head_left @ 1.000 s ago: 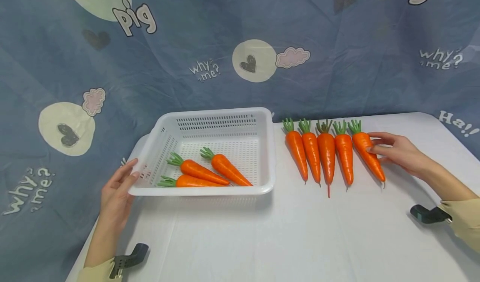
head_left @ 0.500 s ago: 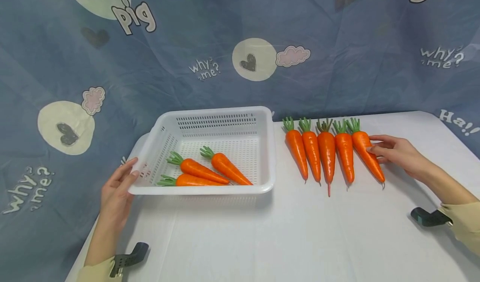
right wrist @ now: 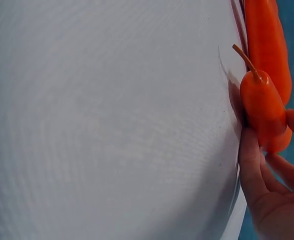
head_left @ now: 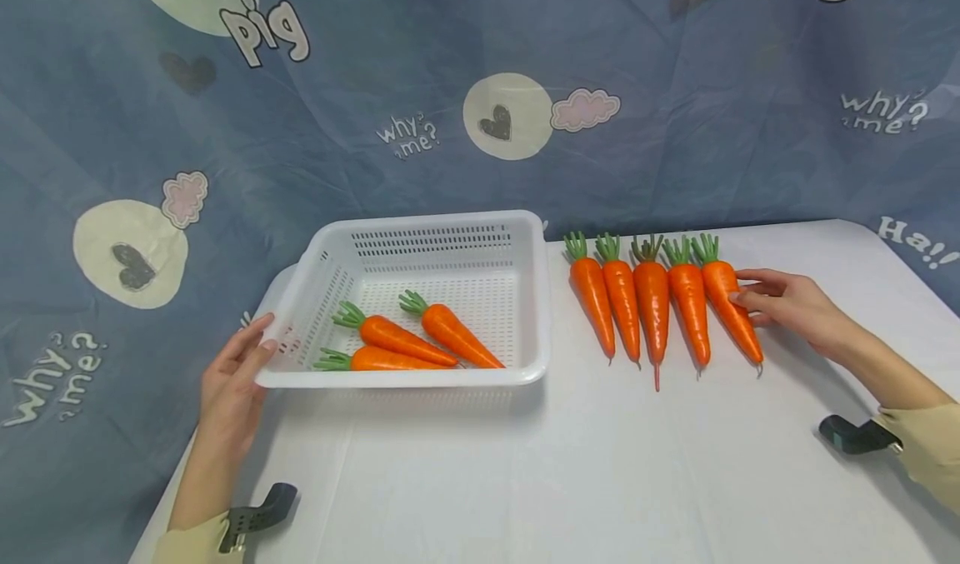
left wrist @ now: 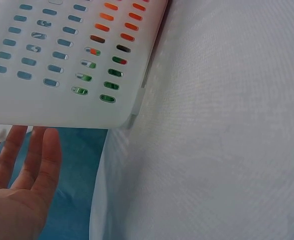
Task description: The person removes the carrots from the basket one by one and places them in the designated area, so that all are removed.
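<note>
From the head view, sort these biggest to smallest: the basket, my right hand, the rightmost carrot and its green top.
1. Basket
2. Right hand and rightmost carrot: too alike to rank
3. Green top, clearly smallest

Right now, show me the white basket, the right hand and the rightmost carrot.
White basket (head_left: pixel 405 378), head view, front rim.
Right hand (head_left: pixel 797 304), head view, back of hand.
Rightmost carrot (head_left: pixel 735 321), head view, orange body.

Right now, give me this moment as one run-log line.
left hand touches left end of white basket | right hand pinches rightmost carrot | four other carrots lined up on table | three carrots in basket
</note>
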A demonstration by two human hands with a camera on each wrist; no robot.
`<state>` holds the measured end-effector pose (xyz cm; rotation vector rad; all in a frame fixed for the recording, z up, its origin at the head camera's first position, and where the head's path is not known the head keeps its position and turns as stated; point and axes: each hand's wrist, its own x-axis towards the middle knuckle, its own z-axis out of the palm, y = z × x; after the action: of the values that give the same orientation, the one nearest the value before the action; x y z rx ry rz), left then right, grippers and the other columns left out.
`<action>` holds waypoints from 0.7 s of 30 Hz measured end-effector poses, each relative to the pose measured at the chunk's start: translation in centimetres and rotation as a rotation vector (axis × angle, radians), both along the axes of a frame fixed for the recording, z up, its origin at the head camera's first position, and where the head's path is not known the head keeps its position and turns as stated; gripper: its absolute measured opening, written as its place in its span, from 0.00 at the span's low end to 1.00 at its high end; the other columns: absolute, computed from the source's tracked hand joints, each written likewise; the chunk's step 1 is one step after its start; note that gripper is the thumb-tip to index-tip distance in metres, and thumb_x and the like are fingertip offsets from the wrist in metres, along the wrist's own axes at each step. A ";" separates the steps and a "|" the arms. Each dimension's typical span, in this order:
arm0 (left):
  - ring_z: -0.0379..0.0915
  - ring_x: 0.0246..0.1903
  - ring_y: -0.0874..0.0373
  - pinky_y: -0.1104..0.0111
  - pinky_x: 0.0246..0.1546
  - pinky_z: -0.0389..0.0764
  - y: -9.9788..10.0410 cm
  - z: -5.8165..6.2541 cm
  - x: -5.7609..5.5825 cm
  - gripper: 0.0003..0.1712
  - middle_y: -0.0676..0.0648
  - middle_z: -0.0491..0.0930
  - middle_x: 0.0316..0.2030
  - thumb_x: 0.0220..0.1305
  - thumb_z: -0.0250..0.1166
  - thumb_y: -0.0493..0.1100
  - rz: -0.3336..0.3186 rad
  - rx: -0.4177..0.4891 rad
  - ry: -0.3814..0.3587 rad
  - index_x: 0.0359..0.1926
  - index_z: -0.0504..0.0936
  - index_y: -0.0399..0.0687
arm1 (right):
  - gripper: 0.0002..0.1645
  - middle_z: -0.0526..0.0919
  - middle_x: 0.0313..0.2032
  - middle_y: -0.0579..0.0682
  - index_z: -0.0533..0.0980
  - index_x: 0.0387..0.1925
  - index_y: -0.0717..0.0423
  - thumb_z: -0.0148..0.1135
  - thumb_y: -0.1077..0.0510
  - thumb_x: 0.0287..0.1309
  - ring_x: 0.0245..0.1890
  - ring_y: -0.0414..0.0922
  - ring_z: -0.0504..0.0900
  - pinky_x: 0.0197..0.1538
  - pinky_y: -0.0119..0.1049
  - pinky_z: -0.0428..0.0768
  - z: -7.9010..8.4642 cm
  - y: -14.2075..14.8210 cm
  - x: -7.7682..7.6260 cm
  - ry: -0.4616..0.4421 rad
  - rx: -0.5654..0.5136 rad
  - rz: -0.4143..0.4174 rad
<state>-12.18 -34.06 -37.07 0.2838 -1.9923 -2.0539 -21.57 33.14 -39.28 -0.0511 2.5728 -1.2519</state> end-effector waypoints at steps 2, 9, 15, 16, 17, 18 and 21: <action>0.67 0.55 0.57 0.74 0.42 0.80 0.0 0.0 0.0 0.27 0.47 0.68 0.62 0.69 0.63 0.40 0.000 0.007 -0.001 0.68 0.72 0.48 | 0.41 0.68 0.60 0.75 0.56 0.71 0.70 0.51 0.44 0.72 0.36 0.29 0.78 0.41 0.28 0.80 0.1 0.0 -0.1 0.000 0.009 0.006; 0.68 0.55 0.57 0.74 0.42 0.80 -0.1 -0.2 0.1 0.27 0.46 0.68 0.62 0.69 0.63 0.39 -0.014 0.014 0.006 0.68 0.72 0.47 | 0.41 0.68 0.60 0.75 0.55 0.71 0.71 0.51 0.44 0.72 0.38 0.32 0.79 0.41 0.27 0.79 0.1 0.2 -0.1 0.003 0.026 0.020; 0.67 0.55 0.57 0.74 0.42 0.79 -0.1 -0.2 0.0 0.27 0.46 0.68 0.63 0.69 0.63 0.39 -0.017 0.018 0.007 0.68 0.72 0.48 | 0.41 0.67 0.60 0.75 0.55 0.70 0.71 0.51 0.45 0.72 0.38 0.30 0.79 0.41 0.28 0.80 0.1 0.5 0.1 0.016 0.019 0.020; 0.67 0.55 0.57 0.74 0.42 0.79 -0.1 -0.2 0.0 0.27 0.46 0.68 0.63 0.69 0.63 0.39 -0.016 0.016 0.006 0.68 0.72 0.48 | 0.41 0.67 0.60 0.75 0.55 0.70 0.71 0.51 0.45 0.72 0.37 0.29 0.78 0.41 0.28 0.80 0.1 0.5 0.1 0.017 0.016 0.019; 0.67 0.55 0.57 0.74 0.42 0.79 -0.1 -0.2 0.0 0.27 0.46 0.68 0.63 0.69 0.63 0.39 -0.016 0.015 0.006 0.68 0.72 0.48 | 0.41 0.67 0.60 0.75 0.55 0.70 0.71 0.51 0.45 0.72 0.37 0.28 0.78 0.41 0.28 0.80 0.1 0.5 0.2 0.015 0.015 0.017; 0.67 0.55 0.57 0.74 0.42 0.79 -0.1 -0.2 0.0 0.27 0.46 0.68 0.63 0.69 0.63 0.39 -0.015 0.014 0.006 0.68 0.72 0.48 | 0.41 0.67 0.60 0.75 0.55 0.70 0.72 0.51 0.45 0.72 0.37 0.28 0.78 0.41 0.28 0.80 0.1 0.5 0.2 0.012 0.011 0.014; 0.67 0.56 0.57 0.74 0.43 0.79 -0.1 -0.1 0.1 0.27 0.46 0.68 0.63 0.69 0.63 0.39 -0.015 0.012 0.008 0.68 0.71 0.48 | 0.40 0.67 0.60 0.75 0.54 0.70 0.72 0.51 0.46 0.72 0.36 0.26 0.77 0.41 0.28 0.80 0.0 0.5 0.2 0.011 -0.002 0.009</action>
<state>-12.10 -34.20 -37.21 0.2640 -1.9843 -2.0729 -21.32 33.69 -39.28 -0.0698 2.5783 -1.2546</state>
